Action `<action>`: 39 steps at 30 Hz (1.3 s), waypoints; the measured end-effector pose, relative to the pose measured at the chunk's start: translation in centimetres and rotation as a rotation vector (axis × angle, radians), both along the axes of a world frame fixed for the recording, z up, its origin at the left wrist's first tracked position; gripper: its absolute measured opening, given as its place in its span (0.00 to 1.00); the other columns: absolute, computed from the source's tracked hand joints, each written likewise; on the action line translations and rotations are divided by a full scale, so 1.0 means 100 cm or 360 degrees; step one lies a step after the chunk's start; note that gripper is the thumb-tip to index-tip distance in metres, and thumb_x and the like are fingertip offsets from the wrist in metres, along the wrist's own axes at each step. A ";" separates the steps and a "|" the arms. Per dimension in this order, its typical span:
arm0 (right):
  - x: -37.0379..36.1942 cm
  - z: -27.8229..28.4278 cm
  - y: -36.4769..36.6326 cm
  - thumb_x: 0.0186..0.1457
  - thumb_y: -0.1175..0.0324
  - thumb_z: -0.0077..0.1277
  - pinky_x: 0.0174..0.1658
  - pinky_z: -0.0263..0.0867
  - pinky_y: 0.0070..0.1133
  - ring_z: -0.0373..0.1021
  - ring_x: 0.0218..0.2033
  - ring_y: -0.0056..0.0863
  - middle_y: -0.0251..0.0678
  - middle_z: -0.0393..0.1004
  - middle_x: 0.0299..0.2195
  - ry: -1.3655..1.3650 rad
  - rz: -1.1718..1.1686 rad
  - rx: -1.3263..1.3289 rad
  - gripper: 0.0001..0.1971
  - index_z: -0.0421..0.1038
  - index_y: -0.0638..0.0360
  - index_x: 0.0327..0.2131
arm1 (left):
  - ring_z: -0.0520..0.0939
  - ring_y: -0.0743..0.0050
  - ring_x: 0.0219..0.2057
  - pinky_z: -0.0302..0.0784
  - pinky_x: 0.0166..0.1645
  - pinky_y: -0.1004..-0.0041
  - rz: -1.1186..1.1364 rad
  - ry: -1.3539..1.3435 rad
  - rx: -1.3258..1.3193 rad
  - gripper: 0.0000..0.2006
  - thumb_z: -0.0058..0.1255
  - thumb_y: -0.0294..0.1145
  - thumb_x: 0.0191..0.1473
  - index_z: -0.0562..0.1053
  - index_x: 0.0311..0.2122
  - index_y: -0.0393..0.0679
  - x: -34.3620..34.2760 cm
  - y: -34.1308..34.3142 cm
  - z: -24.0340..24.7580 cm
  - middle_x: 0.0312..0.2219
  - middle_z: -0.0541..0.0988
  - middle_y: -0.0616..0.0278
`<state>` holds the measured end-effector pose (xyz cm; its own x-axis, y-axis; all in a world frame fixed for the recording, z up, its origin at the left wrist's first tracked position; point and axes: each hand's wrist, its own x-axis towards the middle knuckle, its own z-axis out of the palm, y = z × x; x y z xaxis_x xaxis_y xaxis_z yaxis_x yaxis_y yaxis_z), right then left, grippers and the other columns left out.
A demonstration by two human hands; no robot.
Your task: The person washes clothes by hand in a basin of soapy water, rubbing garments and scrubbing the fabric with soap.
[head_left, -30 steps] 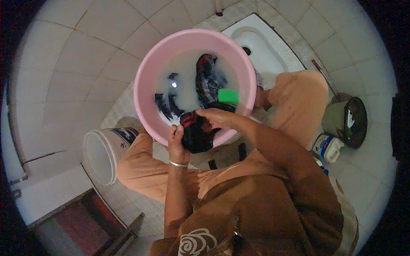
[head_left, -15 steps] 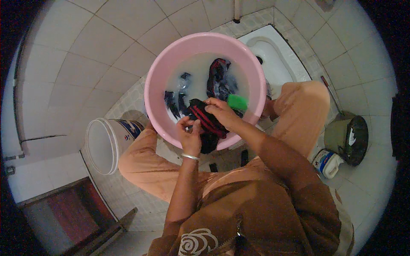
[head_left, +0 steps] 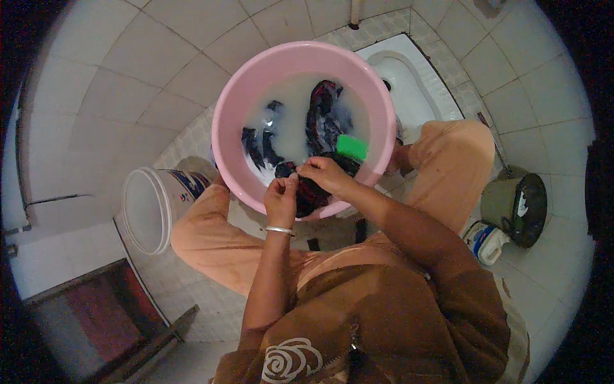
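Between my knees stands a large pink basin (head_left: 225,121) of cloudy water with dark, wet clothes (head_left: 323,118) in it. Over its near rim side, both my hands pinch a black garment with red stripes (head_left: 312,195). My left hand (head_left: 280,200), with a silver bangle at the wrist, is closed on the cloth. Close beside it my right hand (head_left: 325,176) grips the same cloth, fingertips almost meeting the left's. Part of the garment is hidden behind the hands. A bright green block, perhaps a brush or sponge (head_left: 352,148), lies right of my right hand, against the basin's inner side.
A white bucket (head_left: 146,211) lies tipped by my left knee. On the right are a dark green bucket (head_left: 511,205) and a white jug with a blue label (head_left: 487,243). A white squat toilet (head_left: 428,83) is set beyond the basin, beside tiled walls (head_left: 185,45).
The striped garment has been turned and bunched, so less of its red striping shows. My right hand has moved slightly down, and my fingertips have come closer together.
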<state>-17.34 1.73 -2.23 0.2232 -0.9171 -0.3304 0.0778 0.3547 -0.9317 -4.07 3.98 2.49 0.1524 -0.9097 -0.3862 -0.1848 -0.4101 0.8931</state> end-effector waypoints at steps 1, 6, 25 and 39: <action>-0.001 -0.002 -0.002 0.47 0.56 0.49 0.29 0.62 0.19 0.64 0.24 0.18 0.31 0.70 0.22 0.0000 0.0001 0.0002 0.17 0.71 0.64 0.28 | 0.68 0.87 0.20 0.65 0.28 0.85 0.0011 0.0104 0.0096 0.09 0.48 0.32 0.50 0.65 0.22 0.42 0.000 0.000 0.003 0.18 0.70 0.69; -0.005 0.008 -0.005 0.49 0.58 0.49 0.30 0.58 0.12 0.61 0.26 0.12 0.27 0.68 0.25 -0.0079 -0.0003 0.0228 0.13 0.69 0.60 0.30 | 0.68 0.86 0.20 0.68 0.27 0.83 0.0059 0.0372 0.0137 0.05 0.47 0.27 0.48 0.65 0.23 0.43 0.006 0.003 -0.011 0.18 0.69 0.70; -0.065 0.010 -0.043 0.39 0.69 0.55 0.34 0.65 0.22 0.69 0.27 0.26 0.37 0.72 0.24 0.0630 0.0100 -0.0331 0.11 0.69 0.62 0.29 | 0.72 0.81 0.19 0.67 0.25 0.82 0.0052 -0.0170 -0.0444 0.04 0.45 0.24 0.46 0.64 0.24 0.38 0.050 0.001 0.012 0.17 0.71 0.63; -0.045 -0.032 -0.032 0.38 0.65 0.54 0.35 0.64 0.22 0.68 0.29 0.27 0.37 0.72 0.27 0.0639 -0.0056 -0.0214 0.12 0.69 0.62 0.27 | 0.65 0.85 0.21 0.63 0.27 0.83 0.0076 -0.0034 -0.0594 0.05 0.43 0.22 0.47 0.61 0.24 0.40 0.039 0.002 -0.018 0.19 0.67 0.68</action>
<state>-21.81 -1.45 -5.43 0.0690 -0.9627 -0.2615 -0.2909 0.2313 -0.9284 -0.13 4.22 0.73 0.2022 -0.9790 -0.0258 -0.1934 -0.0657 0.9789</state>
